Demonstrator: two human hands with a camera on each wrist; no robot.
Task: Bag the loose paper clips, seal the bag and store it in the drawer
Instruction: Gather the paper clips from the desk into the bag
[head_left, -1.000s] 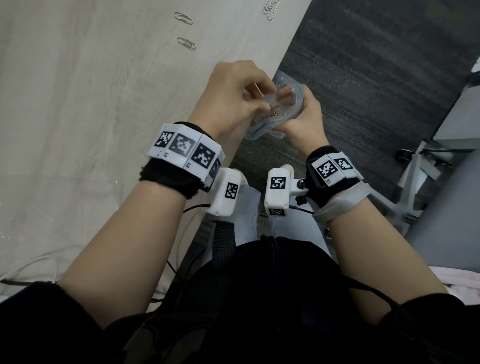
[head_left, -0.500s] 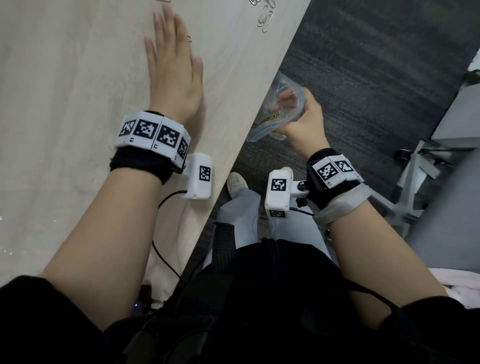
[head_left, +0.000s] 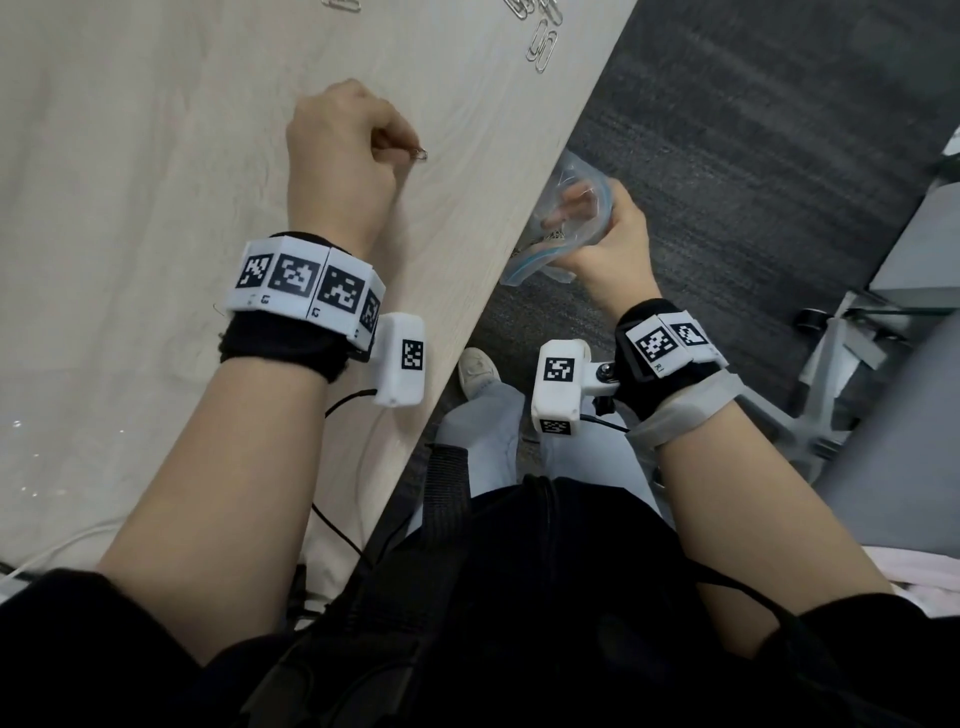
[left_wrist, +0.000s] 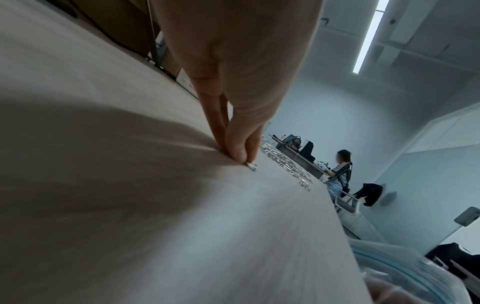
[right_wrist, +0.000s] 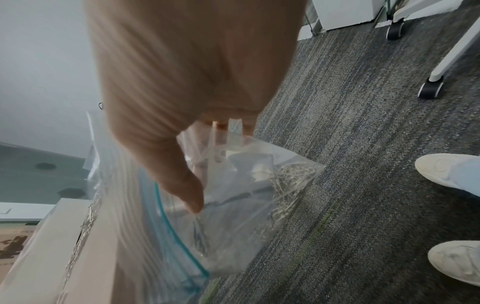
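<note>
On the pale wooden desk (head_left: 156, 182) my left hand (head_left: 353, 140) is curled, its fingertips (left_wrist: 235, 153) pinching one silver paper clip (head_left: 420, 154) (left_wrist: 251, 165) that lies against the desk top. More loose paper clips (head_left: 540, 47) (left_wrist: 283, 162) lie farther up the desk near its edge. Just off that edge, over the carpet, my right hand (head_left: 602, 228) (right_wrist: 182, 123) grips a clear zip bag (head_left: 550, 244) (right_wrist: 233, 216) with a blue seal strip. Its mouth is open and several paper clips (right_wrist: 288, 185) sit in its lower corner.
The desk edge (head_left: 498, 270) runs diagonally between my hands. Grey carpet (head_left: 727, 182) lies below the bag, with my white shoes (right_wrist: 446, 170) and a chair's castor legs (head_left: 831, 353) to the right. A cardboard box (right_wrist: 64, 246) stands beside the bag. Another person (left_wrist: 340, 170) sits far off.
My left hand left the bag, reached flat up the desk, then drew back and curled to pinch a single clip. My right hand kept its grip on the bag, nearly still.
</note>
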